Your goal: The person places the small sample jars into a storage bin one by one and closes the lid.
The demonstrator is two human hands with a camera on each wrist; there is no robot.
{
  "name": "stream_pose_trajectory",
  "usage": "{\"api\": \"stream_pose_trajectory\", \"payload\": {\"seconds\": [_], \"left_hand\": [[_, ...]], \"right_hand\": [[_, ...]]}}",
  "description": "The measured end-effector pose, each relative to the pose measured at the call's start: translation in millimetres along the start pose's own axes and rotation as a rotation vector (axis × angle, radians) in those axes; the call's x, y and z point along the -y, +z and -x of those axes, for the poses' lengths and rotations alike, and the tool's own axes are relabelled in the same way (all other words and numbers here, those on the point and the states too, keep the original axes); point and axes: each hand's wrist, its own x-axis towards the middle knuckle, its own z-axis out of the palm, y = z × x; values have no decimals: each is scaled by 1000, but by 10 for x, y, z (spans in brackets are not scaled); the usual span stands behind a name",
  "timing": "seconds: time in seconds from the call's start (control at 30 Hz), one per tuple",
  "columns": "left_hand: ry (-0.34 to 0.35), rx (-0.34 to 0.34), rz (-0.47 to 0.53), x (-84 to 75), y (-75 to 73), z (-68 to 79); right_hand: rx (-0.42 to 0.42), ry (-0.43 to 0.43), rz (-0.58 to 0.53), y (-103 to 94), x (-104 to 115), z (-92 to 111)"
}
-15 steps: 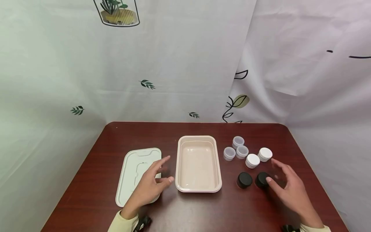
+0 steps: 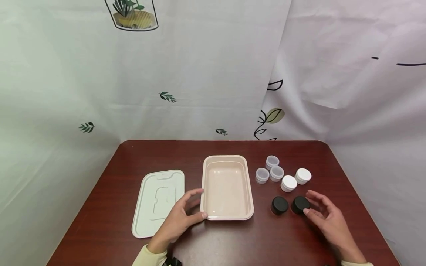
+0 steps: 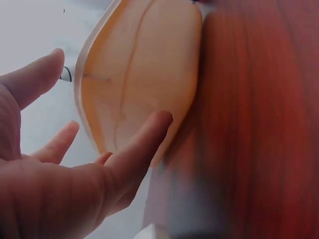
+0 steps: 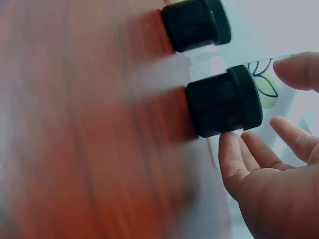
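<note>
A beige rectangular tray point(image 2: 227, 190) stands mid-table. At its left side is my left hand point(image 2: 178, 218), thumb near the front left corner and fingers spread and slightly bent beside the wall. The left wrist view shows the fingers point(image 3: 144, 137) loose in front of the tray wall point(image 3: 149, 64). On the right, two black lidded jars stand upright: a left jar point(image 2: 279, 205) and a right jar point(image 2: 300, 204). My right hand point(image 2: 327, 218) is around the near side of the right jar, fingertips right at its side. In the right wrist view the thumb point(image 4: 299, 72) stands apart from the jar point(image 4: 222, 102).
A pale flat lid point(image 2: 158, 203) lies left of the tray. Several small clear cups point(image 2: 276, 173) stand right of the tray, beside two white lidded jars, one nearer point(image 2: 288, 183) and one farther point(image 2: 303, 176). A patterned cloth point(image 2: 199, 74) hangs behind the table.
My left hand has moved right, from above the pale lid to the tray's left side. My right hand has come in closer around the right black jar. The objects stay in place.
</note>
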Motion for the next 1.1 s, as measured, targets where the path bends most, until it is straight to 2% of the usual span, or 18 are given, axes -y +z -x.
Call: {"api": "stream_pose_trajectory", "payload": {"seconds": [0.17, 0.37, 0.6, 0.77, 0.87, 0.93, 1.1], "left_hand": [[-41, 63, 100, 70, 56, -18], [-58, 102, 194, 112, 112, -8], [-86, 100, 278, 108, 139, 2], [-99, 90, 299, 110, 145, 17], [-100, 85, 305, 111, 147, 22], [-100, 83, 310, 111, 148, 24], [-98, 83, 314, 110, 147, 26]], "right_hand": [[12, 85, -84, 46, -32, 2], [38, 133, -75, 72, -30, 13], [57, 241, -22, 67, -6, -11], [54, 280, -14, 39, 30, -30], [24, 257, 12, 5, 107, -66], [7, 210, 34, -30, 187, -108], [30, 70, -29, -96, 429, -260]]}}
